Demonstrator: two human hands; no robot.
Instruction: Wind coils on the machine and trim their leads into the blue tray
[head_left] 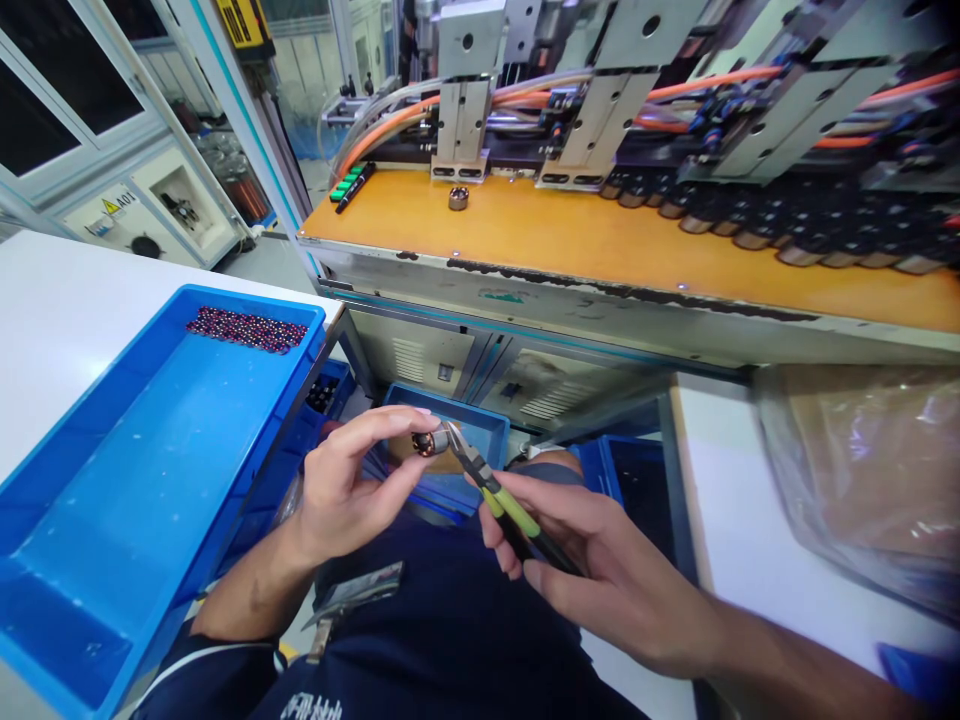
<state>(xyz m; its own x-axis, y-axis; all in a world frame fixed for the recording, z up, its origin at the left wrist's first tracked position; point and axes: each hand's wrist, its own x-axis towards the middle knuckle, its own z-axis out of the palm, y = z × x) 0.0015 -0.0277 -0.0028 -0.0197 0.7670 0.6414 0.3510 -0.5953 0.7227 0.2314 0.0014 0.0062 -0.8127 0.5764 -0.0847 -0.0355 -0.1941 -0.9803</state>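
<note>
Between the thumb and fingers of my left hand (356, 480) is a small round motor stator (429, 442) with copper windings. My right hand (592, 560) is closed around the green-and-black handles of a pair of cutting pliers (499, 495). The jaws of the pliers are right beside the stator, at its right side, where a thin wire seems to stick out. Whether the jaws touch the wire is too small to tell. Both hands are in front of my body, above a blue bin on the floor.
At left, a blue tray (150, 430) on a white table holds rows of wound parts (247, 329). Ahead, an orange bench (555, 225) carries one stator (458, 198), markers (351, 186), machine fixtures and many dark cylindrical parts (795, 225). A plastic-wrapped package (870, 470) lies at right.
</note>
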